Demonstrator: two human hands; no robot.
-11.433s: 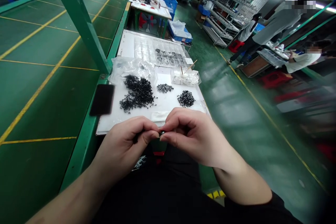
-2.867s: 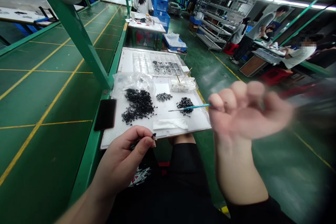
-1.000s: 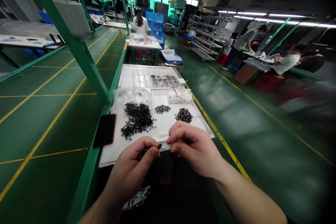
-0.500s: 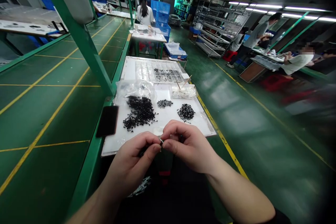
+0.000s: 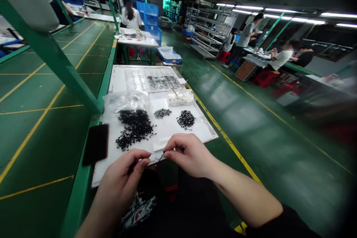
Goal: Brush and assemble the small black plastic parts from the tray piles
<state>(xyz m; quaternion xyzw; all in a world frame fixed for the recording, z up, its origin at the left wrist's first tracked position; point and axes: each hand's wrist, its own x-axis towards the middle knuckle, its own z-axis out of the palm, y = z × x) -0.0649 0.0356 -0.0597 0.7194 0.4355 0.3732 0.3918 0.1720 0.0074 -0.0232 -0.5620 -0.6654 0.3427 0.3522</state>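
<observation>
Above a white board [image 5: 200, 132], one thin black pin [image 5: 161, 157]

Over the board's near edge, right hand [image 5: 189, 156] closed in a fingertip pinch on the pin, its hair-fine stem angled down toward the left hand [image 5: 119, 182]. Left hand curled inward, its hold impossible to tell. Such a slender, matt stem calling for a light, steady pinch. Just beyond, a crumpled white wipe [image 5: 161, 144] under the fingertips' reach; farther up, a tangled heap of black pins [image 5: 135, 130], a tight black cluster [image 5: 185, 119], a small grey heap [image 5: 162, 113], and a clear plastic box [image 5: 180, 97] holding wooden sticks. Beside the board, a black phone [image 5: 96, 144].
</observation>
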